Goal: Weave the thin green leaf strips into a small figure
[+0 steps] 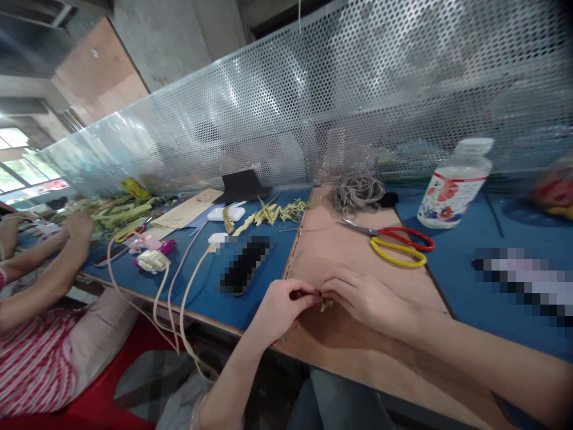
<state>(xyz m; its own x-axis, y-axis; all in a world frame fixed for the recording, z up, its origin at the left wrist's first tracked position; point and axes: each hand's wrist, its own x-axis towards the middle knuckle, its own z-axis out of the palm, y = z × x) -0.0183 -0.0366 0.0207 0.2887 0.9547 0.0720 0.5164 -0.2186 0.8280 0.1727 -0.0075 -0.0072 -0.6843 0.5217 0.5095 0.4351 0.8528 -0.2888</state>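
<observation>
My left hand [284,304] and my right hand [364,298] meet over a brown wooden board [331,245] on the blue table [461,263]. Both are closed in a pinch on a small yellowish-green plant piece [326,305], which pokes out just below the fingertips. Most of that piece is hidden by the fingers. Scissors [394,242] with one red and one yellow handle lie on the board beyond my right hand. A tangle of grey string [358,194] sits at the board's far end.
A plastic bottle [454,185] stands at the right. Cut green stalks [273,212] and cables [179,286] lie left of the board. A perforated metal screen [313,101] closes the back. At far left, another person in a striped top handles green stems [111,215].
</observation>
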